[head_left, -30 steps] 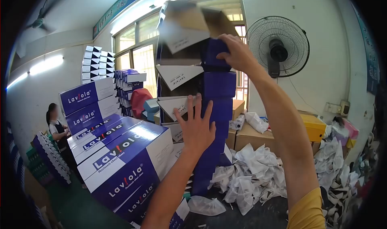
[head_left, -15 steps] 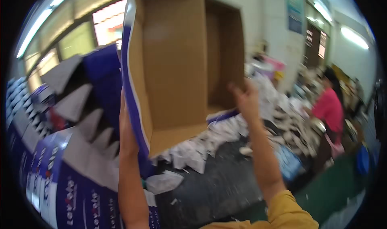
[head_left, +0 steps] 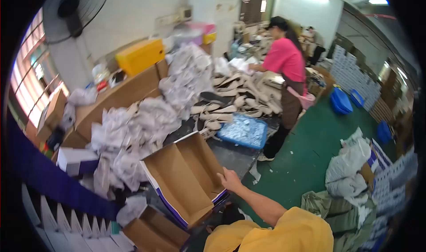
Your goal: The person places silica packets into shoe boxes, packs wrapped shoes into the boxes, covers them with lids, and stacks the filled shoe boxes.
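An open cardboard shoe box (head_left: 188,163), brown inside with purple and white outer sides, is tilted over the dark table (head_left: 242,156). My right hand (head_left: 228,179) grips its right edge, fingers closed over the rim. My left hand does not show. Below the held box lies another open brown box (head_left: 156,230). Beyond it on the table are a heap of white wrapped bundles (head_left: 137,130), a pile of loose light-coloured shoes (head_left: 248,94) and a blue tray (head_left: 243,130) of small shiny packets.
A co-worker in a pink top (head_left: 286,57) stands at the table's far side. Purple-and-white boxes (head_left: 57,172) are stacked at my left. A yellow bin (head_left: 140,57) and a fan (head_left: 71,12) are at the back. White sacks (head_left: 348,163) lie on the green floor (head_left: 288,176) at right.
The view has turned to the right. The shoe box, earlier raised in front of me between both hands, is now lower over the table. My left hand has gone out of sight.
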`<state>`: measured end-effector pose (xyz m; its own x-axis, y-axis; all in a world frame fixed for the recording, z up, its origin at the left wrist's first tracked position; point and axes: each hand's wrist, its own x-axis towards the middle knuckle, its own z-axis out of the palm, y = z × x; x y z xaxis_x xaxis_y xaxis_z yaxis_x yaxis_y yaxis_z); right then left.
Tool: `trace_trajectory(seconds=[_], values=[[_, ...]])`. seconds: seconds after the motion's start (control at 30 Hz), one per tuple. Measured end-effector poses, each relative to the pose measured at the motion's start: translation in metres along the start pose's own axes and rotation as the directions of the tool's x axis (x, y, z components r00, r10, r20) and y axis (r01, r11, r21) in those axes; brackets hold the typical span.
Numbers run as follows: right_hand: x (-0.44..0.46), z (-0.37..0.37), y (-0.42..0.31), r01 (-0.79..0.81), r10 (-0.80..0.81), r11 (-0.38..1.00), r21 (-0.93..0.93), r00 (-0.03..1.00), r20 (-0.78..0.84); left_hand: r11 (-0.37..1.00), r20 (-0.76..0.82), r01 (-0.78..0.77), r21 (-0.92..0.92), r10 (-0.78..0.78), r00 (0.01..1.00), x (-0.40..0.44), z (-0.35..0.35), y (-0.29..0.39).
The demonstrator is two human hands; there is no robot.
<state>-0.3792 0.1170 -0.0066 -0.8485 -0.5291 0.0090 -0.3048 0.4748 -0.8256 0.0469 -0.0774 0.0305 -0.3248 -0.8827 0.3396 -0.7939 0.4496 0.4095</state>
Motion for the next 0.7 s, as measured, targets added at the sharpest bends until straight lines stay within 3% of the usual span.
trace_trajectory(seconds=[0.03, 0.07, 0.1, 0.13, 0.17, 0.2, 0.23, 0.27, 0.33, 0.37, 0.4, 0.47, 0.5, 0.57, 0.6, 0.63, 0.67, 0.7], values=[[-0.003, 0.011, 0.001, -0.068, 0.067, 0.998, -0.008, 0.997, -0.05, 0.98, 0.006, 0.053, -0.192, -0.053, 0.999, 0.017, 0.001, 0.043], [-0.006, 0.026, 0.003, -0.075, 0.075, 0.997, -0.005, 0.997, -0.003, 0.993, 0.142, 0.116, -0.018, -0.112, 0.983, 0.019, 0.037, 0.018], [-0.003, 0.036, 0.008, -0.122, 0.115, 0.99, 0.064, 0.987, 0.112, 0.864, 0.277, 0.372, -0.338, -0.287, 0.917, 0.025, 0.066, 0.031], [-0.001, 0.045, 0.013, -0.182, 0.151, 0.975, 0.128, 0.964, 0.22, 0.574, 0.446, 0.585, -0.573, -0.38, 0.81, 0.033, 0.092, 0.046], [0.002, 0.049, 0.018, -0.248, 0.18, 0.95, 0.189, 0.931, 0.317, 0.577, 0.45, 0.594, -0.56, -0.391, 0.803, 0.029, 0.119, 0.042], [0.009, 0.038, 0.025, -0.257, 0.188, 0.949, 0.185, 0.926, 0.326, 0.552, 0.582, 0.668, -0.499, -0.357, 0.73, 0.023, 0.146, 0.038], [0.022, 0.018, 0.035, -0.152, 0.151, 0.988, -0.006, 0.972, 0.181, 0.535, 0.703, 0.731, -0.424, -0.314, 0.638, 0.021, 0.161, 0.037], [0.038, -0.007, 0.042, -0.07, 0.08, 0.975, -0.21, 0.996, 0.04, 0.541, 0.709, 0.732, -0.413, -0.314, 0.632, 0.027, 0.164, 0.042], [0.071, -0.062, 0.063, -0.194, 0.253, 0.893, -0.407, 0.962, 0.098, 0.636, 0.794, 0.731, -0.246, -0.3, 0.528, 0.043, 0.149, 0.066], [0.084, -0.078, 0.094, -0.175, 0.251, 0.886, -0.43, 0.96, 0.127, 0.677, 0.829, 0.719, -0.161, -0.302, 0.47, 0.046, 0.15, 0.077], [0.099, -0.092, 0.126, -0.151, 0.247, 0.879, -0.452, 0.956, 0.161, 0.673, 0.831, 0.726, -0.144, -0.316, 0.458, 0.039, 0.162, 0.079], [0.139, -0.129, 0.159, -0.136, 0.199, 0.926, -0.352, 0.968, 0.151, 0.832, 0.409, 0.494, -0.252, -0.371, 0.833, 0.017, 0.192, 0.073], [0.16, -0.147, 0.175, -0.105, 0.14, 0.963, -0.248, 0.982, 0.126, 0.831, 0.406, 0.502, -0.239, -0.384, 0.829, 0.008, 0.208, 0.068], [0.201, -0.171, 0.237, 0.014, -0.077, 0.843, -0.538, 0.993, -0.094, 0.861, 0.264, 0.493, -0.125, -0.451, 0.853, -0.007, 0.234, 0.053], [0.208, -0.172, 0.264, 0.024, -0.073, 0.851, -0.525, 0.995, -0.072, 0.868, 0.186, 0.493, -0.057, -0.476, 0.86, -0.007, 0.233, 0.051], [0.209, -0.168, 0.288, -0.058, -0.001, 0.758, -0.649, 0.996, -0.09, 0.864, 0.17, 0.503, -0.039, -0.49, 0.855, 0.0, 0.229, 0.055], [0.214, -0.164, 0.292, -0.131, 0.059, 0.639, -0.758, 0.991, -0.121, 0.821, 0.321, 0.562, -0.101, -0.508, 0.799, 0.01, 0.224, 0.06], [0.216, -0.164, 0.296, -0.112, 0.054, 0.647, -0.754, 0.993, -0.101, 0.765, 0.467, 0.626, -0.154, -0.502, 0.728, 0.018, 0.219, 0.064]])
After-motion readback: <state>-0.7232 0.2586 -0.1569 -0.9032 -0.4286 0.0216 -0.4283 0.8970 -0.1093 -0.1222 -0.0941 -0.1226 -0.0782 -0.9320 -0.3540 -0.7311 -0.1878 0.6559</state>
